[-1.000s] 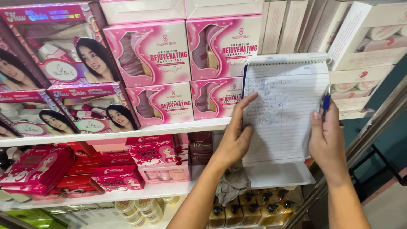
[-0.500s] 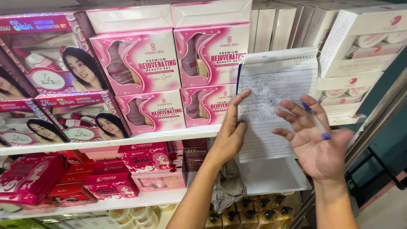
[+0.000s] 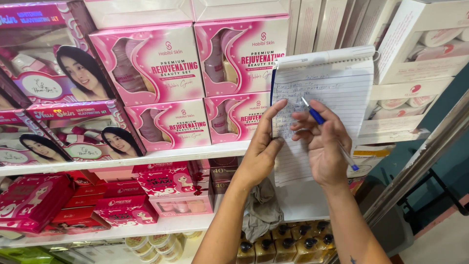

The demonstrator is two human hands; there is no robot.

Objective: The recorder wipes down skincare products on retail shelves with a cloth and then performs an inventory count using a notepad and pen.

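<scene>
In the head view, you are holding a white, lined, spiral-topped notepad (image 3: 325,105) upright against the shelf front. Your left hand (image 3: 261,154) is gripping its left edge, thumb spread up over the page and the other fingers hidden behind it. Your right hand (image 3: 322,146) is curling its fingers around a blue-and-clear ballpoint pen (image 3: 328,132), with the tip pointing up-left and sitting just over the upper lines of the page.

As for progress, the top few lines are carrying handwriting, while the larger lower part of the sheet is showing blank. Whether the tip is touching the paper at this instant you cannot tell.

For room, the notepad's left edge is overlapping the pink windowed cardboard gift boxes (image 3: 195,83), and its right edge is lying just beside the white cartons (image 3: 420,49). The white shelf board (image 3: 161,156) is running under the pink boxes, level with your left wrist. Below your forearms, a grey cloth (image 3: 263,210) is hanging over the lower shelf's edge, above amber pump bottles (image 3: 283,247). A slanted metal upright (image 3: 420,166) is closing off the right side, so your freest space is lying toward you, away from the shelves.
</scene>
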